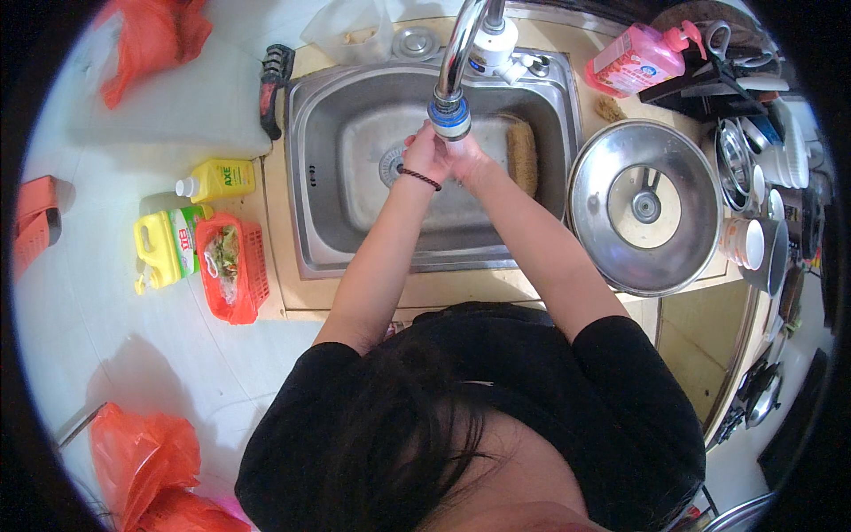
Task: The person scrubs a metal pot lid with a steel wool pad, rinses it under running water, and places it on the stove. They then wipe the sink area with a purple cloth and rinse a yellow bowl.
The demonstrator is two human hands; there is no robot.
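Note:
My left hand [425,156], with a dark braided bracelet at the wrist, is under the faucet [451,113] with its blue-ringed filter tip. Beside it, my right hand [467,161] meets it under the stream of water; the filter tip partly hides both. I see no object in either hand, though the palms and fingers show only in part. Both are over the stainless steel sink [372,219], near its drain [392,165]. A brown loofah [522,158] lies along the right side of the basin.
Right of the sink stand a large metal bowl [585,219] and a pink pump bottle [631,60]. A knife sharpener [271,93] lies by the left rim. Farther left are a red plastic basket [251,266] and yellow bottles [226,180]. Stacked paper cups [739,243] and dishes crowd the far right.

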